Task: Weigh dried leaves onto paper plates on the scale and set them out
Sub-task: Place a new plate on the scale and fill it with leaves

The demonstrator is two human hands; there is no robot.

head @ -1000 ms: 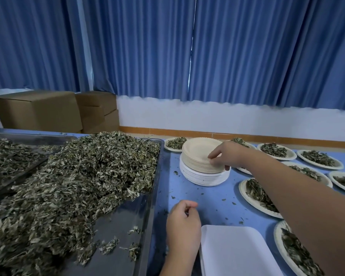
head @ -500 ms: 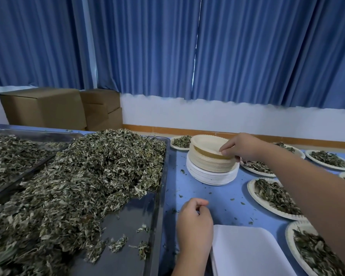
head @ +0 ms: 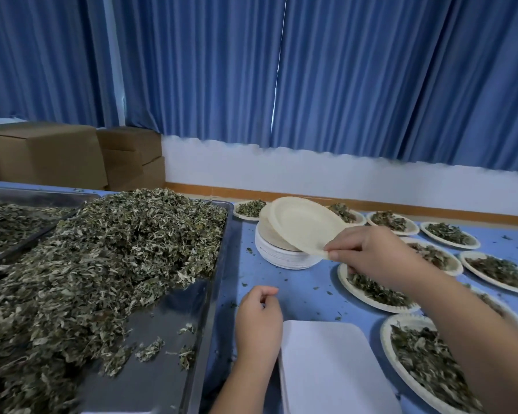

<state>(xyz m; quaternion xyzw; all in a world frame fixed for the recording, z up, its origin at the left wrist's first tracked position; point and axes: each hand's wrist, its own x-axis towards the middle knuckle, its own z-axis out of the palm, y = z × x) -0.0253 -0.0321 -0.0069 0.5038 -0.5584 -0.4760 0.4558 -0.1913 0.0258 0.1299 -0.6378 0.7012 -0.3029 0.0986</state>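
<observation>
Head view: right hand (head: 371,258) pinches the tilted plate (head: 299,225) at its rim alone, so it may slip or pull another off the stack (head: 281,259) beneath.

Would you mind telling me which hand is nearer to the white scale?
Left. The left hand sits just beside the white scale, at its left edge; the right hand is beyond it, pinching a lifted paper plate.

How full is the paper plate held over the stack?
Empty: the paper plate, pinched at its rim by the right hand, shows only its bare inside, nothing on it.
</observation>
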